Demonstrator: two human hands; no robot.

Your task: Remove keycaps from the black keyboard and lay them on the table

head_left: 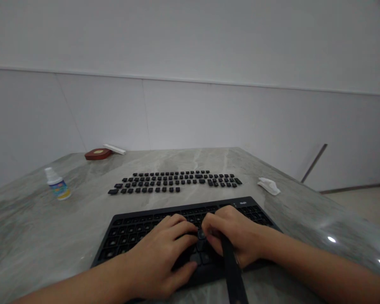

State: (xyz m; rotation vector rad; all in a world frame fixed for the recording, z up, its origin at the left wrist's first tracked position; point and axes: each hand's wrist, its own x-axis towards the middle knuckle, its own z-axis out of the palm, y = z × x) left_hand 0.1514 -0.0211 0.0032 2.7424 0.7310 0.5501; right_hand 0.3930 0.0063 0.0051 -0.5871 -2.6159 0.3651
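A black keyboard with its keycaps taken off lies on the marble table near me. My left hand rests on its middle, fingers curled down onto the frame. My right hand is closed round a dark flat tool whose handle runs toward me, and its tip meets a keycap at the keyboard's centre. Behind the keyboard, several loose black keycaps are laid out in rows on the table.
A small white bottle with a coloured label stands at the left. A reddish-brown dish and a white strip sit at the far left corner. A crumpled white tissue lies at the right. The table ends near the wall.
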